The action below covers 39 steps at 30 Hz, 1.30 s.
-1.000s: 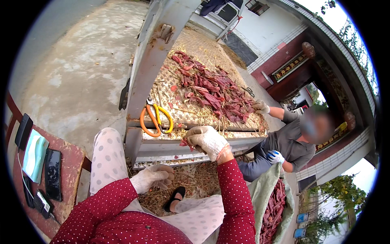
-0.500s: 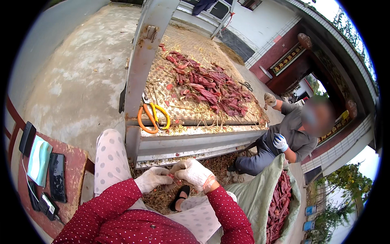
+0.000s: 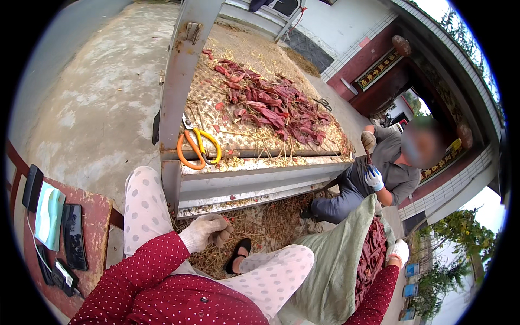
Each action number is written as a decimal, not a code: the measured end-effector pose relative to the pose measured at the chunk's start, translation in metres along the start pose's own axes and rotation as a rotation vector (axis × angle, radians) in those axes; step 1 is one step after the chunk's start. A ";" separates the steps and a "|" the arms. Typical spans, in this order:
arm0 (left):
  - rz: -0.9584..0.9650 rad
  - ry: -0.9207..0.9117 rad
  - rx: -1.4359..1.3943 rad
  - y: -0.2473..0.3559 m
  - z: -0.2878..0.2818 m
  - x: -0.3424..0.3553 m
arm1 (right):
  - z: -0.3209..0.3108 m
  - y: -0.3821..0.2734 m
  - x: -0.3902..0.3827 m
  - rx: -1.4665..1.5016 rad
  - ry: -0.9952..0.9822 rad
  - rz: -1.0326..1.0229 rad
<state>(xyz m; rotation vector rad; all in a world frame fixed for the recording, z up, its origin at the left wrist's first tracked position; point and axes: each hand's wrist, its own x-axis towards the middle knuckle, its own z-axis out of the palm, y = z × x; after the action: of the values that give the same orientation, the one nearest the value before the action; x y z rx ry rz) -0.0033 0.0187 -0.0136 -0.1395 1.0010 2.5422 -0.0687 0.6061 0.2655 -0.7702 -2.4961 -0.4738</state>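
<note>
My left hand (image 3: 206, 232), in a pale work glove, hovers above the stem-littered ground by my knee. Its fingers are curled together, and what they hold, if anything, cannot be made out. At the right, my right hand (image 3: 398, 252), in a white glove, is at the far-right rim of a green woven sack (image 3: 325, 257). Its fingers are mostly hidden. Dried red chili peppers (image 3: 371, 260) fill the sack's mouth. More dried chilies (image 3: 276, 105) lie heaped on the metal truck bed (image 3: 216, 86) ahead. Scissors with orange and yellow handles (image 3: 199, 145) rest on the bed's near-left corner.
A co-worker (image 3: 374, 173) in gloves sits at the right, a chili between their hands. A second pair of scissors (image 3: 323, 104) lies beyond the heap. At left, a reddish bench (image 3: 97, 216) bears a phone (image 3: 74, 235) and a teal packet (image 3: 50, 216). A metal post (image 3: 181, 70) rises ahead.
My hands were together over the ground; my right hand has moved right to the sack's rim. My left hand stayed near its place. The co-worker's hands have come closer together.
</note>
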 end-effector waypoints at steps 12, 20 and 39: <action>0.034 -0.045 -0.154 -0.002 -0.011 -0.006 | -0.052 -0.323 -0.281 1.236 -0.773 -0.886; 0.064 -0.094 -0.170 -0.006 -0.016 0.001 | -0.029 -0.359 -0.320 1.585 -0.702 -0.905; 0.161 0.059 0.435 0.021 0.011 -0.015 | -0.036 -0.364 -0.326 1.616 -0.478 -0.853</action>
<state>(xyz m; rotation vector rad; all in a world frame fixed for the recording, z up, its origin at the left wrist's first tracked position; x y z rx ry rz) 0.0030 0.0073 0.0114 -0.0090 1.6173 2.3998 -0.0371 0.1652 0.0542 0.8947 -2.4068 1.4912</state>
